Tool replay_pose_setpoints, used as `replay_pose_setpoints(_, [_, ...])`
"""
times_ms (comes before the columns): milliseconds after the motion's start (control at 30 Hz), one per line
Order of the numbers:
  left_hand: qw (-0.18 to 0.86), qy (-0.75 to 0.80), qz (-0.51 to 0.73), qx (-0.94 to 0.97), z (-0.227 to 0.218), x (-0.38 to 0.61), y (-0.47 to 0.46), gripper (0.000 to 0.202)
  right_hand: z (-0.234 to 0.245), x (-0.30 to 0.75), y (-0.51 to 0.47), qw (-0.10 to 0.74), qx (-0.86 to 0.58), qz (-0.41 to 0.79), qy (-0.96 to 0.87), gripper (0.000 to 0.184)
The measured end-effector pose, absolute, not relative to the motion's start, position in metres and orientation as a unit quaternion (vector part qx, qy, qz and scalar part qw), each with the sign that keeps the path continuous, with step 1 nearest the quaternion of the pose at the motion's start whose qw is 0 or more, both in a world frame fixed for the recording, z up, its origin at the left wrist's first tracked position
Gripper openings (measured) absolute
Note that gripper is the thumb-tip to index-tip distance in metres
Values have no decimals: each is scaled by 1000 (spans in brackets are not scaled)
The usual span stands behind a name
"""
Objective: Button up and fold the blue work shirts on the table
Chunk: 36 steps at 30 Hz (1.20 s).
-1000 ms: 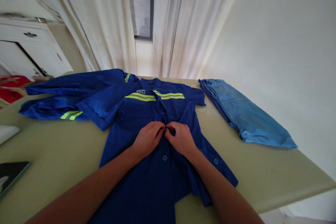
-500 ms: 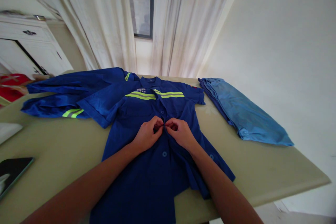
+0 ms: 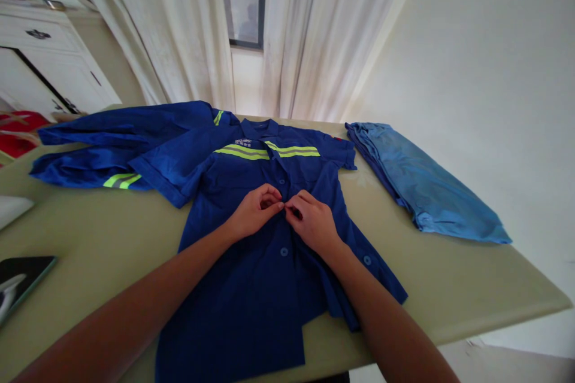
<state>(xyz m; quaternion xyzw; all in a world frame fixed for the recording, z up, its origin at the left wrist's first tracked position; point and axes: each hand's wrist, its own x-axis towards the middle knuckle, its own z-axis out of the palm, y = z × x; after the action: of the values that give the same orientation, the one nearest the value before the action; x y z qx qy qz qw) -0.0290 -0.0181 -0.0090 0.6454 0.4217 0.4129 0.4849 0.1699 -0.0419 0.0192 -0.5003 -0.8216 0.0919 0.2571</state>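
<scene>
A dark blue short-sleeved work shirt [image 3: 242, 305] lies front up, with yellow-green and grey reflective stripes across its chest. My left hand [image 3: 257, 210] and my right hand [image 3: 312, 220] meet at its front opening, both pinching the placket at mid-height. The fingertips hide whatever button is between them. One button [image 3: 281, 182] shows above my hands and another button [image 3: 284, 252] below. Under my right forearm the shirt's right-hand front panel hangs loose and folded, with a further button [image 3: 367, 260] near its edge.
Blue trousers [image 3: 431, 182] lie folded on the table [image 3: 485, 287] to the right. More blue clothing with reflective bands [image 3: 135, 125] lies at the left. A dark tablet-like object [image 3: 27, 278] and a white object [image 3: 13, 209] sit near the left edge. Curtains [image 3: 179, 24] hang behind.
The whole view has shifted slightly, so the table appears higher. My hands stay at the same spot on the placket, with the fingers slightly rearranged.
</scene>
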Motion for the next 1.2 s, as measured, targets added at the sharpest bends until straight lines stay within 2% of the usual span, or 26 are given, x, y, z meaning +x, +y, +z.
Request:
replay_pose_setpoints(167, [498, 425, 416, 631, -10, -31, -16, 28, 19, 175, -41, 250, -461, 81, -848, 18])
replay_pose_setpoints(467, [474, 418, 416, 654, -12, -28, -18, 21, 20, 173, -39, 260, -480, 136, -827, 9])
replay_pose_setpoints(600, [471, 409, 421, 659, -10, -28, -18, 16, 21, 172, -41, 251, -473, 157, -830, 14])
replay_pose_setpoints(733, [470, 403, 414, 667, -9, -27, -18, 13, 22, 173, -41, 266, -449, 206, -828, 12])
replay_pose_setpoints(833, [464, 405, 418, 668, -10, -26, -17, 14, 19, 173, -37, 304, -459, 286, -784, 10])
replay_pose_setpoints(967, [463, 403, 426, 664, -12, -26, -17, 16, 14, 173, -31, 323, -471, 399, -717, 22])
replay_pose_setpoints(1200, [480, 419, 400, 659, -6, -29, -18, 25, 13, 175, -32, 319, -482, 380, -722, 20])
